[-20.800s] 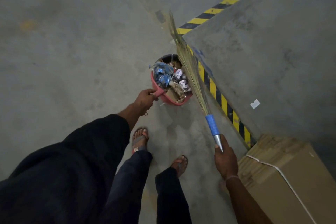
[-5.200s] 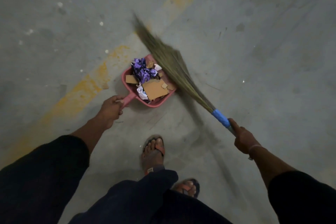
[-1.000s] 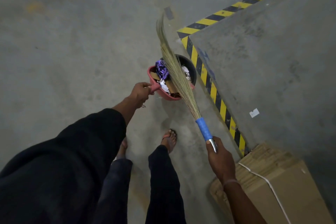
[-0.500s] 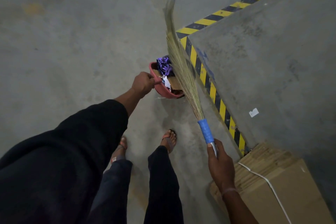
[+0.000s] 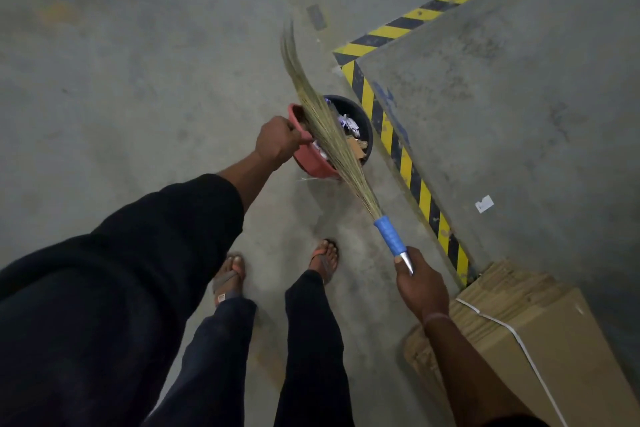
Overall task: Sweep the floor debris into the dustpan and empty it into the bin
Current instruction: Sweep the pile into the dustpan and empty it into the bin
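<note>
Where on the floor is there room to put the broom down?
Bare floor spreads wide left of the dustpan and left hand. It is crowded on the right: bin, striped edge and cardboard box hem in a narrow strip by the right hand and broom.

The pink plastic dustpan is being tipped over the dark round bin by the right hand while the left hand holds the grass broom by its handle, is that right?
Not quite: the hands are swapped. In the head view the left hand holds the pink plastic dustpan, tipped over the dark round bin, while the right hand holds the grass broom by its handle.
</note>
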